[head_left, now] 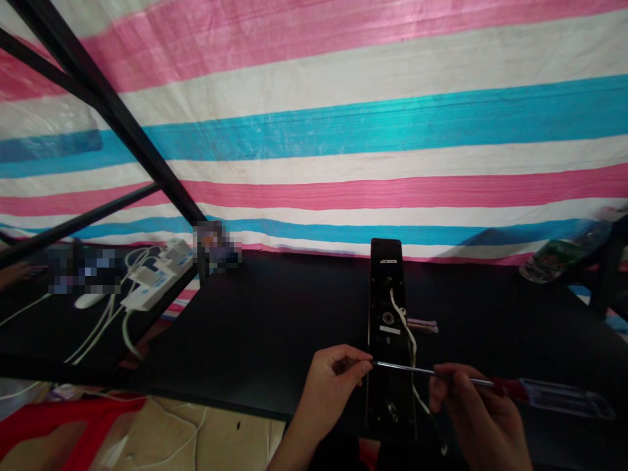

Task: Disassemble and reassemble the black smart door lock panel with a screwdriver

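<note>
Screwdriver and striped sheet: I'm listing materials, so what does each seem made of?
Screwdriver: bright, silvery shaft, evidently polished metal; glossy, see-through handle with a red section, probably hard plastic.
Striped sheet: likely plastic tarpaulin, judging by its slight sheen and creases; whether woven is unclear.

The sheet (343, 196) is banded in pink, white and bright blue stripes of uneven width. Plain black is worn by the frame (112, 124), the tabletop (275, 314) and the long panel (383, 409), which is marked with white labels (390, 330). The cord (398, 312) is coloured off-white, the power strip (147, 292) white. The screwdriver (564, 396) is split between a silvery shaft, a red collar and a clear handle. Green is shown on the bottle (552, 256); the floor (235, 435) is toned tan.
</note>
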Demonstrator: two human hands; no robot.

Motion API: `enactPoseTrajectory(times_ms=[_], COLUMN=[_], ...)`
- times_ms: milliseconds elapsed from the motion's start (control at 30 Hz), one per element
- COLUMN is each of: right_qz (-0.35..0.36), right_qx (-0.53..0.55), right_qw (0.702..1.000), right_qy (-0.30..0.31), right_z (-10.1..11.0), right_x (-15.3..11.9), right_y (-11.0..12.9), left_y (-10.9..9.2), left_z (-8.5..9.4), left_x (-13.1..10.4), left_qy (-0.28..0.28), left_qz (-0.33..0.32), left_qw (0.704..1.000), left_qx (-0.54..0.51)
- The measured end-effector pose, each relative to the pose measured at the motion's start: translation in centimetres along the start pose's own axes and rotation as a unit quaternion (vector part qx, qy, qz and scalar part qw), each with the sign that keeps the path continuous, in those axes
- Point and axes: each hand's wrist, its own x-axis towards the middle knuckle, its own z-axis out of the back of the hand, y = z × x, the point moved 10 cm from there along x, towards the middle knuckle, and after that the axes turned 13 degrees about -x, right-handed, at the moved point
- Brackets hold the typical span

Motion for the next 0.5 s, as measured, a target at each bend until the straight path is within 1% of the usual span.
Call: enactPoseTrajectory(times_ms=[100,200,333,433,500], right_qz=[0.011,0.028,0.026,0.013,0.017], right_qx=[-0.015,-0.040,-0.073,-0.091,-0.099], right_qw=[1.000,0.998,0.997,0.996,0.995], right_qy=[0.012,0.031,0.016,0.014,0.008], right_z=[0.2,0.7,1.1,0.7,0.6], right_x=[0.2,0.3,0.0,-0.5,-0.7], right_y=[0.1,0.1,0.6,1.1,1.4], left_y=[0.2,0.8,1.3,1.2,0.8], left_z=[-0.2,-0.6,-0.8,-1.0,-1.0], left_x=[0.0,0.0,0.0,0.0,0.0], left_qy=[0.005,0.017,0.023,0.030,0.029], left_qz=[0.006,0.022,0.032,0.045,0.042], left_qw=[1.000,0.999,0.997,0.997,0.998], left_qx=[-0.008,-0.034,-0.067,-0.054,-0.044])
